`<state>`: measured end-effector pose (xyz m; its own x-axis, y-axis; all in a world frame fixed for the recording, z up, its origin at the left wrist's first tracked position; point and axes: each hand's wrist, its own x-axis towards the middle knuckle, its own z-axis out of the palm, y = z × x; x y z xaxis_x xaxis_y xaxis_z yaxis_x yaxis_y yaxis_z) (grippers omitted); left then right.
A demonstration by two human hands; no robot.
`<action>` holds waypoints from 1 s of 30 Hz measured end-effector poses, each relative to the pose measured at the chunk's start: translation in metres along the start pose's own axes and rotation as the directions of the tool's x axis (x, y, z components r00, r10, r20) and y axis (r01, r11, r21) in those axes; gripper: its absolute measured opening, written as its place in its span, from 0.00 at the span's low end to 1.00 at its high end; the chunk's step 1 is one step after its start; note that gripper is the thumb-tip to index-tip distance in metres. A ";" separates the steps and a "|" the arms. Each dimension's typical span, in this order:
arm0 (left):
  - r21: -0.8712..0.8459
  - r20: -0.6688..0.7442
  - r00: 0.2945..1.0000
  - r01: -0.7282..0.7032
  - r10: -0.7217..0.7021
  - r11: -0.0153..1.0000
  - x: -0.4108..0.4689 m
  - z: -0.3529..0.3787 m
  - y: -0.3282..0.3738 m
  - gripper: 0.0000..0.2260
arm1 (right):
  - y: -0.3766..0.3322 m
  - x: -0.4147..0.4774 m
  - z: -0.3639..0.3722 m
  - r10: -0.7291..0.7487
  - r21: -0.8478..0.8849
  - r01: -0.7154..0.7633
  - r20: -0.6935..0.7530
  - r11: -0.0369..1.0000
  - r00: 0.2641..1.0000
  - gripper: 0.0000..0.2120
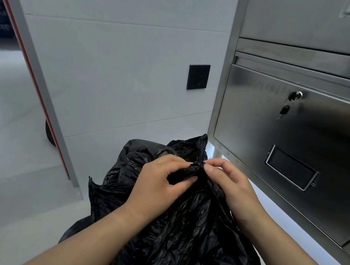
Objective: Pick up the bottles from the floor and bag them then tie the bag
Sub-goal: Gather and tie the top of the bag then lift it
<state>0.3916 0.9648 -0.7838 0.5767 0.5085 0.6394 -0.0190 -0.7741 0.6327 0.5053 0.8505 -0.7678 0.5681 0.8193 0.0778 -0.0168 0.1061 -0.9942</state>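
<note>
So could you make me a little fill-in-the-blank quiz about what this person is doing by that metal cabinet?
1. Both hands, left hand and right hand, pinch the gathered top of a ____ plastic bag.
2. A set of ____ hangs from the lock on the steel cabinet.
3. The dark square plate is mounted on the ____.

Missing words: black; keys; wall

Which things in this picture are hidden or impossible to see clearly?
Head view only:
- Bottles: none visible; the opaque black bag hides its contents.
- Knot: left hand and right hand pinch the gathered bag neck, covering whether it is tied.
- Bag bottom: cut off by the lower edge.
- Steel cabinet: its label holder looks dark, unreadable.
</note>
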 end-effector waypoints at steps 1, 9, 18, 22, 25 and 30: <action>0.006 0.010 1.000 -0.002 0.002 1.000 0.000 0.000 0.000 0.10 | 0.000 0.000 0.003 -0.006 -0.036 0.004 -0.039 0.999 0.999 0.16; -0.030 0.004 1.000 0.019 -0.019 0.999 -0.005 -0.002 0.005 0.16 | 0.001 0.003 0.008 0.060 -0.056 -0.070 -0.164 0.996 0.985 0.07; 0.097 0.011 0.988 -0.153 0.153 0.983 -0.008 -0.004 0.004 0.15 | 0.001 0.000 0.008 0.138 -0.050 -0.149 -0.172 0.988 0.975 0.09; 0.098 0.068 0.989 -0.141 0.135 0.985 -0.007 -0.006 -0.001 0.12 | 0.005 0.001 0.006 0.155 -0.056 -0.165 -0.153 0.985 0.976 0.05; 0.085 0.060 0.996 -0.064 0.059 0.994 -0.002 -0.008 -0.004 0.11 | 0.006 0.002 0.002 0.114 -0.058 -0.117 -0.054 0.991 0.992 0.11; 0.047 0.059 0.998 0.021 -0.024 0.999 -0.001 -0.012 -0.009 0.10 | 0.008 0.001 0.003 0.018 -0.336 -0.004 0.037 0.942 0.999 0.24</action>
<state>0.3812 0.9759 -0.7853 0.6243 0.5038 0.5970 0.0321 -0.7801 0.6248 0.5037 0.8541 -0.7758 0.5365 0.8416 0.0627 0.2584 -0.0931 -0.9615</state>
